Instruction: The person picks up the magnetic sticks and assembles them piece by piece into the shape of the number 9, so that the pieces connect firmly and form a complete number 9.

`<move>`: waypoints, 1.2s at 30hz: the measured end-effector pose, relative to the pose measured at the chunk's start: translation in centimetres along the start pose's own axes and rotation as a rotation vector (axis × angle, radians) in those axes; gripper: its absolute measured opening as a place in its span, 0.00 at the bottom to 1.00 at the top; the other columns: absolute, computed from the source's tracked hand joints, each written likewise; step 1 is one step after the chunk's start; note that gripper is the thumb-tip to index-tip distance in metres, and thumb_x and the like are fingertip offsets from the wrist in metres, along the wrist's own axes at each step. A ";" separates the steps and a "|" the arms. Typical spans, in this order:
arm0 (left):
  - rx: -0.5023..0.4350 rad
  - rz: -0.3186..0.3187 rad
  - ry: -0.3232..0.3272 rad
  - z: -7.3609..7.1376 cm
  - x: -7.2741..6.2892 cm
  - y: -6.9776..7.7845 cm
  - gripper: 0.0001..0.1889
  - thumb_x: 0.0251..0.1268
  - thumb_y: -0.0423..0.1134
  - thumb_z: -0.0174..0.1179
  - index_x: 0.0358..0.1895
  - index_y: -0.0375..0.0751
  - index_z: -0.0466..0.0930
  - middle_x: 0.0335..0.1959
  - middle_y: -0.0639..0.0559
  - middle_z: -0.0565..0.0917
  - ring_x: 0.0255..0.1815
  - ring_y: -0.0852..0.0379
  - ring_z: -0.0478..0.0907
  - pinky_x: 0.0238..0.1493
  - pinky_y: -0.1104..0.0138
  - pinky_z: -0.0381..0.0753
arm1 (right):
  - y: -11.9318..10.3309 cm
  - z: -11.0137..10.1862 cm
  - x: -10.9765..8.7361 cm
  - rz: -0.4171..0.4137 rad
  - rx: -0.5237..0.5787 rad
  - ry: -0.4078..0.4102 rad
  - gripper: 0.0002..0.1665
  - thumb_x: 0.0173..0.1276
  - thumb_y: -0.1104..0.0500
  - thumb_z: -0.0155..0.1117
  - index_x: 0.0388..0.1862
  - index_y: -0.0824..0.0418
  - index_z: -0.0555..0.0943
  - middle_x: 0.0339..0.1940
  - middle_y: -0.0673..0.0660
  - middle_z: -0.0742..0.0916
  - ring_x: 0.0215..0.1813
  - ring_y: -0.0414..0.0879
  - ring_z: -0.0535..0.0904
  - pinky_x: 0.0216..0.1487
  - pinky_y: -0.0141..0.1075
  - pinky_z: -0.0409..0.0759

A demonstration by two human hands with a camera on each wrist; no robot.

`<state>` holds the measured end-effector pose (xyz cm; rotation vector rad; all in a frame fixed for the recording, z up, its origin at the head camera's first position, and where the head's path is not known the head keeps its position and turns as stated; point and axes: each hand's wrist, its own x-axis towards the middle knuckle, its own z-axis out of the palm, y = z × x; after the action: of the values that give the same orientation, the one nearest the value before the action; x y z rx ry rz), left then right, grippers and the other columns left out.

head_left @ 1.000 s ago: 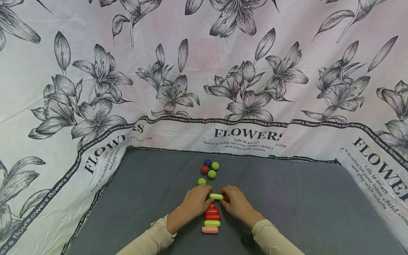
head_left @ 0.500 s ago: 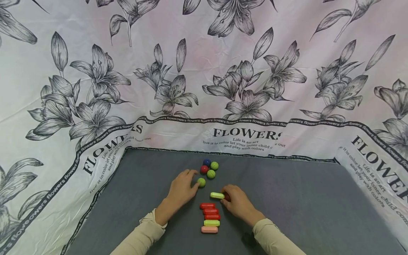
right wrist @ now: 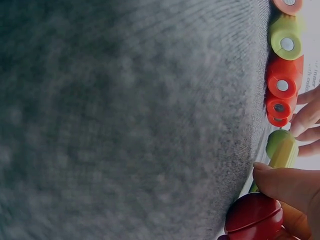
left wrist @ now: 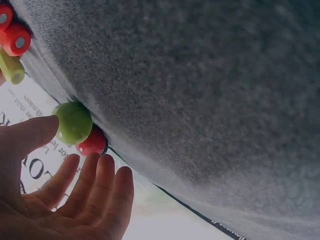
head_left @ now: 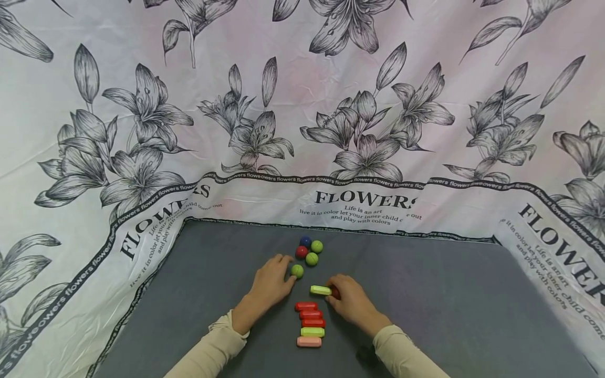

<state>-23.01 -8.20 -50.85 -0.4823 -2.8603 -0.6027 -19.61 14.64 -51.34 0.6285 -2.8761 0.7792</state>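
Observation:
In the head view my right hand (head_left: 352,302) holds a yellow-green stick (head_left: 320,290) by its right end, the free end pointing left. A dark red ball (right wrist: 254,217) sits in the same grip, under the thumb in the right wrist view. My left hand (head_left: 269,283) reaches round the left side of a green ball (head_left: 296,271) on the table. Its thumb appears to touch that ball in the left wrist view, while the other fingers are spread and loosely bent. Below lies a column of sticks: several red ones (head_left: 312,315), a yellow-green one (head_left: 312,332) and a salmon one (head_left: 309,342).
Behind the green ball are a blue ball (head_left: 305,241), a red ball (head_left: 301,252) and two green balls (head_left: 312,259), close together on the grey tabletop (head_left: 425,294). A white flower-printed cloth (head_left: 264,205) hangs around the back and sides of the table.
My left hand has let go of the yellow-green stick and moved left and away to the green ball. My right hand has stayed in place with the stick.

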 end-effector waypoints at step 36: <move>0.101 0.105 -0.064 1.2 -0.5 0.9 0.20 0.62 0.47 0.69 0.56 0.46 0.81 0.44 0.49 0.83 0.42 0.53 0.81 0.39 0.57 0.83 | -0.4 0.2 0.3 0.020 -0.009 -0.010 0.12 0.59 0.64 0.75 0.41 0.58 0.83 0.36 0.49 0.83 0.39 0.42 0.74 0.40 0.37 0.74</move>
<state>-22.35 -7.03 -51.67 -0.6416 -2.8854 -0.4306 -19.68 14.13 -51.23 0.6056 -2.8976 0.7670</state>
